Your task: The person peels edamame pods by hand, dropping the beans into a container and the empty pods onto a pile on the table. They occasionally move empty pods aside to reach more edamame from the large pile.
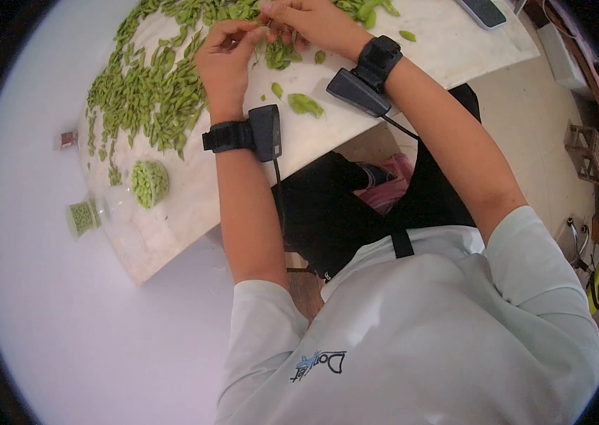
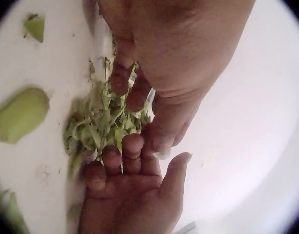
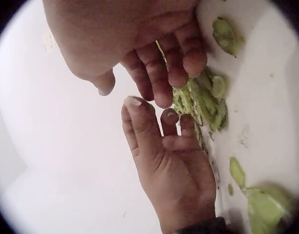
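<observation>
My left hand [image 1: 225,65] and right hand [image 1: 308,23] meet fingertip to fingertip over a small heap of green soybean pods and shells [image 1: 281,57]. In the right wrist view, the left thumb [image 3: 140,114] lies against its index finger; whether a scrap is pinched there I cannot tell. The right fingers [image 3: 157,73] are loosely bent, with the thumb held apart from them, and no bean or pod shows in that palm. A thin green strand passes behind the right fingers. Close by on the table lies a larger pod [image 1: 305,105].
Many green pods [image 1: 150,99] spread across the table's left and far side. A clear tub of shelled green beans [image 1: 149,183] lies near the left corner of the marble-like table [image 1: 193,191]. A phone-like device [image 1: 485,13] rests at upper right. A wooden crate [image 1: 584,152] stands on the floor.
</observation>
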Demonstrator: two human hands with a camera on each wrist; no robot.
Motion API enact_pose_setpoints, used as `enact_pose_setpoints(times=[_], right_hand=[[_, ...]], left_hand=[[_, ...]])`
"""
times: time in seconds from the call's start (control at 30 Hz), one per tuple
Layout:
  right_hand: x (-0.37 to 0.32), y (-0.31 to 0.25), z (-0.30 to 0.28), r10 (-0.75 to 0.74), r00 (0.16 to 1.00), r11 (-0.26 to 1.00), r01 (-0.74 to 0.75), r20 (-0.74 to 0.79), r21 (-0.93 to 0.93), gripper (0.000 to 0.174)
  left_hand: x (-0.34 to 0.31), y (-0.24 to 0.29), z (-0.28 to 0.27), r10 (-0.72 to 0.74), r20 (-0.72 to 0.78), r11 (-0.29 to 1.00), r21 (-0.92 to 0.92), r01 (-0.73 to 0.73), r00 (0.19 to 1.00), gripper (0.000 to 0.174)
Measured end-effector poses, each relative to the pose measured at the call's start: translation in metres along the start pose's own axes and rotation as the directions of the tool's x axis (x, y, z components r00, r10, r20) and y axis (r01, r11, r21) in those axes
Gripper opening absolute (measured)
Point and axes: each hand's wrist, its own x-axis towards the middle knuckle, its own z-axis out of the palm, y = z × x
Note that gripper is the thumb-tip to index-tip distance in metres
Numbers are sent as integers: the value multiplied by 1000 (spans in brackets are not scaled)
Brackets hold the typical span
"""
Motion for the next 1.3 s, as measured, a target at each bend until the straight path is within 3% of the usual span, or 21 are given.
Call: enact_pose_setpoints(times=[0.1, 0.17, 0.37, 0.57, 0.7, 0.8, 0.9, 1.07, 1.3], right_hand=[[-3, -4, 3, -11, 1000, 997, 9, -28, -71, 26], [-4, -5, 4, 32, 998, 999, -32, -53, -8, 25], [-5, -7, 4, 21, 997, 999, -17, -79, 52, 21], [-5, -7, 5, -53, 993, 999, 53, -101, -3, 22], [-5, -4, 4, -75, 983, 994, 61, -168, -90, 26], [-3, -3, 3, -119, 984, 986, 101, -135, -130, 30], [-5, -7, 5, -16, 988, 990, -6, -156, -140, 31], [-4, -8, 6, -6, 993, 992, -10, -120, -129, 32], [-2, -2, 6, -88, 984, 983, 60, -152, -176, 30]], left_hand=[[-1, 0, 4, 43, 77, 999, -24, -42, 996, 11], [-1, 1, 3, 41, 89, 999, -23, -39, 995, 13], [4, -7, -1, -48, -62, 984, -173, 37, 997, 16], [1, -6, 1, -127, -5, 980, -157, 125, 992, 17], [0, -7, 2, -85, 13, 994, -64, 85, 996, 17], [1, -8, 0, -37, 57, 999, -36, 39, 998, 18], [0, -8, 5, 30, 34, 999, -25, -29, 999, 18], [-3, 0, 7, 48, -1, 996, 82, -47, 999, 17], [0, -7, 7, -66, 35, 996, -63, 68, 997, 15]])
